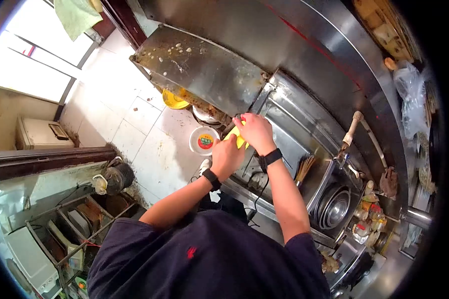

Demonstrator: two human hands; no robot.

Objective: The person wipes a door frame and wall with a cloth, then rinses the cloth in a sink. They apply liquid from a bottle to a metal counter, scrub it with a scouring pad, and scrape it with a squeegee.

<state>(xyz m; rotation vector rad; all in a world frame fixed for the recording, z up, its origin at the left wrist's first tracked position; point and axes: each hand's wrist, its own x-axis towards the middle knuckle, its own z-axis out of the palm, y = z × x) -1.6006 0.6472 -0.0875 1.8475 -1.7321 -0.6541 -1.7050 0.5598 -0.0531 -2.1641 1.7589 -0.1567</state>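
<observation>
Close together in front of my body, my left hand [227, 155] and my right hand [257, 133] both grip a bright yellow, cloth-like thing [237, 138]. Fingers cover much of it, so I cannot tell exactly what it is. My right hand is at its upper side, my left hand at its lower side. Both hands are near the front edge of a metal sink counter [284, 124]. Below them on the floor is a white bucket [204, 140] with a red label.
A stained metal worktop [194, 60] extends to the upper left, with a yellow basin [174, 98] beneath it. To my right are a bamboo brush [304, 168], stacked metal bowls [336, 208] in a sink and a tap [345, 149]. A cluttered rack [75, 224] stands at left.
</observation>
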